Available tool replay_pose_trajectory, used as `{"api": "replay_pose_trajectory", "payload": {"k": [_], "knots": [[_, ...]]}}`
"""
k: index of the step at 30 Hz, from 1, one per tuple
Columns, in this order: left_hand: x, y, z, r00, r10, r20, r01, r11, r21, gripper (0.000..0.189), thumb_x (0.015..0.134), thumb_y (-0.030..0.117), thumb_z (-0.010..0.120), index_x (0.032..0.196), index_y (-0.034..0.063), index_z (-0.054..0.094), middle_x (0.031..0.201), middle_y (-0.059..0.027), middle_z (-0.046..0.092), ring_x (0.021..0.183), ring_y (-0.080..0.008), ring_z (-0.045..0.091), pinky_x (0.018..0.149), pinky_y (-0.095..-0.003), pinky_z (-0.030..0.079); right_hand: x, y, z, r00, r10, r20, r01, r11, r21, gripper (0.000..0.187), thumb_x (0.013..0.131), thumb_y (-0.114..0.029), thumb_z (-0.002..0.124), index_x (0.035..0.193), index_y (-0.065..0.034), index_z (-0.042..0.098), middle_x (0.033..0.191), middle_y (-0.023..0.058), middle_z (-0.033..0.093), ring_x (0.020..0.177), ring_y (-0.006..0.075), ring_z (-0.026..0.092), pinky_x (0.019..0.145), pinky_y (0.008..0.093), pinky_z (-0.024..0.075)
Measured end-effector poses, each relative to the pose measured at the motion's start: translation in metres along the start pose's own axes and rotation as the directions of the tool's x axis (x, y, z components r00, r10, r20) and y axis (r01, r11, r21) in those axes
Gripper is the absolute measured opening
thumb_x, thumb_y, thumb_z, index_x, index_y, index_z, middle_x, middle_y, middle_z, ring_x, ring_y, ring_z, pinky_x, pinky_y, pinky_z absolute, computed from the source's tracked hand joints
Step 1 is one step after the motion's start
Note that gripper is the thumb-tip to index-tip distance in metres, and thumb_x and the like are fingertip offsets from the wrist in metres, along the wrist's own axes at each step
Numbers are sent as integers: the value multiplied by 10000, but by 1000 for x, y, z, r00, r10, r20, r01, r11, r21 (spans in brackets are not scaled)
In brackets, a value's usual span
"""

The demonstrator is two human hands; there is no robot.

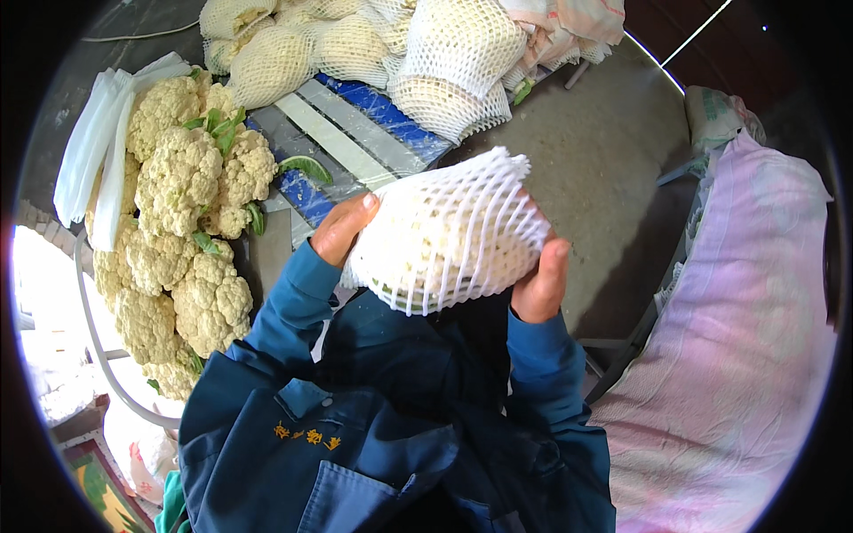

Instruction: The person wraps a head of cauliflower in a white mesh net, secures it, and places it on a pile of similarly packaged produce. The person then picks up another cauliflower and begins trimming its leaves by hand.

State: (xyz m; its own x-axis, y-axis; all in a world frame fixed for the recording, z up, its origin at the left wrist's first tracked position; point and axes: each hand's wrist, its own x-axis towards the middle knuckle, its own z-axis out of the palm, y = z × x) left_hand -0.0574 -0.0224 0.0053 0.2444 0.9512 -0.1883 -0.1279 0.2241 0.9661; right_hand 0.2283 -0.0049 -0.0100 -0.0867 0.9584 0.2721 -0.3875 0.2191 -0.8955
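Observation:
Between my two hands is a cauliflower head in a white foam net sleeve (446,240), held up in front of my body. My left hand (343,226) grips its left end, thumb on top and fingers hidden under the net. At the right end, my right hand (543,280) holds it from the side, most fingers hidden behind the netting. Bare cauliflower heads (178,181) with a few green leaves are piled at the left. White foam net sleeves (100,146) lie flat over that pile's left edge. Several netted cauliflowers (273,63) are heaped beyond my hands.
A table with a blue and grey striped cover (346,136) stands ahead. A pink and lilac cloth (740,333) covers a long surface on the right, with a sack (713,116) at its far end. A curved grey tube (93,326) runs by the left pile. Concrete floor (600,200) shows between.

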Motion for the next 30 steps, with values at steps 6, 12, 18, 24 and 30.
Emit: {"api": "replay_pose_trajectory", "payload": {"k": [6,12,18,24,30], "knots": [[22,-19,5,975,-177,132,217,882,-419,771,1064,617,336,1512,-2,441,1467,-192,551,1305,-287,573,1118,-407,449,-12,-74,3,992,110,70,-73,913,-401,711,986,-533,586,1351,76,570,1234,142,674,1093,210,620,957,346,478],[75,-76,-15,800,34,599,530,427,-732,621,1089,503,404,1465,20,510,1383,-130,628,1257,-251,604,1102,-386,455,-25,-42,-25,962,261,-80,-270,866,-421,587,1024,-463,566,1322,39,624,1188,136,713,1062,195,647,925,326,497],[74,-107,-47,957,-260,127,261,965,7,610,1096,485,414,1420,-13,553,1290,-141,682,1176,-241,651,1037,-372,501,-30,-16,-46,935,329,-128,-348,792,-502,591,1017,-478,586,1277,49,652,1177,135,729,1041,204,663,913,349,513],[13,-30,-12,934,-9,-357,103,964,245,676,1047,600,437,864,-4,680,710,-71,627,650,-140,568,627,-290,461,-27,-12,-45,960,229,-163,-279,851,-445,437,991,-354,674,1202,29,690,1113,124,720,951,168,655,832,326,521],[-7,-16,11,965,134,-226,-49,938,344,512,986,476,639,800,0,643,692,-30,562,636,-113,487,594,-288,398,-31,-5,-45,971,142,-191,-210,891,-404,314,979,-220,722,1137,50,697,1017,50,694,925,86,579,825,253,468]]}}
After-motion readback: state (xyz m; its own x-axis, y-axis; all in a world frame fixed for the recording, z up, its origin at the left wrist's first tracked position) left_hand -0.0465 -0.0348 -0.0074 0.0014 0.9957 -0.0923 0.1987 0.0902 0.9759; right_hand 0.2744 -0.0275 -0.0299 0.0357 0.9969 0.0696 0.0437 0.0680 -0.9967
